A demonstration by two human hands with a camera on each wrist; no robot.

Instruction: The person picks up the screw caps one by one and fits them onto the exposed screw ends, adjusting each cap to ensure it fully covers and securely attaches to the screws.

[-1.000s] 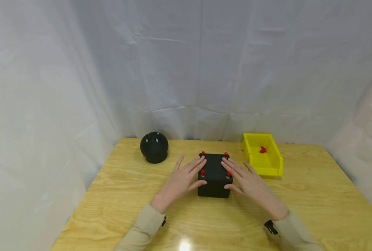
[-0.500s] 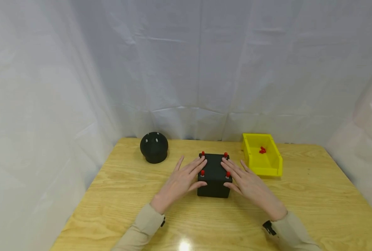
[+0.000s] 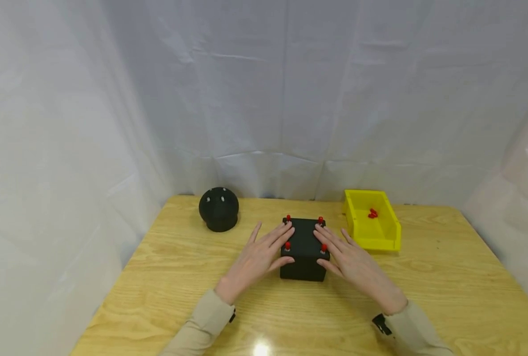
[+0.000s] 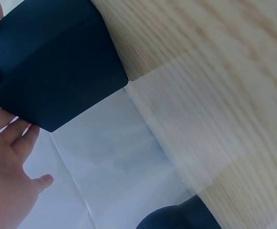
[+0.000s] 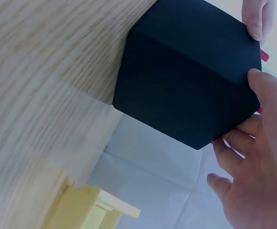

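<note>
Both forearms reach in from the near edge of the worktop [image 3: 424, 277] and angle toward each other, meeting at a black box [image 3: 305, 247] that stands near the middle. The left hand [image 3: 257, 257] lies against the box's left side with its fingers straight and spread, fingertips over the top edge and the thumb on the near left corner. The right hand [image 3: 353, 262] mirrors it on the right side, fingers straight, thumb at the near right corner. Neither hand curls round anything; both press flat. Four small red pegs [image 3: 287, 244] stand at the corners of the box's top.

A black ball [image 3: 218, 208] sits far left, well apart from the box. A yellow bin [image 3: 384, 237] with a few red pieces [image 3: 373, 213] in it lies just right of the box, near the right hand's fingertips. Bare wood stretches wide on the near side and to both sides, and white sheeting [image 3: 264, 99] closes off the far edge.
</note>
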